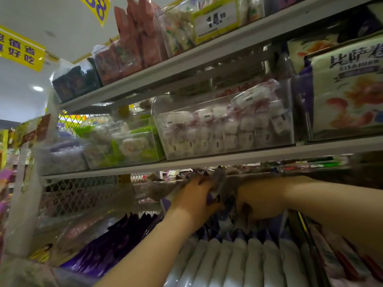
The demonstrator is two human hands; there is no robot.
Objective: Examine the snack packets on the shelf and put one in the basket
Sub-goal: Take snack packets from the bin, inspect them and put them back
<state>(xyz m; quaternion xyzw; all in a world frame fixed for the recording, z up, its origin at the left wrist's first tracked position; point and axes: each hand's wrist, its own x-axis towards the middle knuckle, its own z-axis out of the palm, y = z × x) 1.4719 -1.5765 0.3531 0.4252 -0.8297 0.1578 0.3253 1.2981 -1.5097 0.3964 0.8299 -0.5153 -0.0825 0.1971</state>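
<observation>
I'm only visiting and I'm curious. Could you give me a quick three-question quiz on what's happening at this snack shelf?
1. True or false: the left hand and right hand both reach among the snack packets on the lowest shelf in view.
2. Which level carries the price tag reading 14? A: top. B: middle. C: lowest.
3. Fill in: left of the bin of pink-and-white sweets, the neighbouring bin holds sweets in white and ____ wrappers.

Key: 1 true; 2 A; 3 green.

A price tag reads 14, a white packet 比萨卷, a yellow sign 好吃.
</observation>
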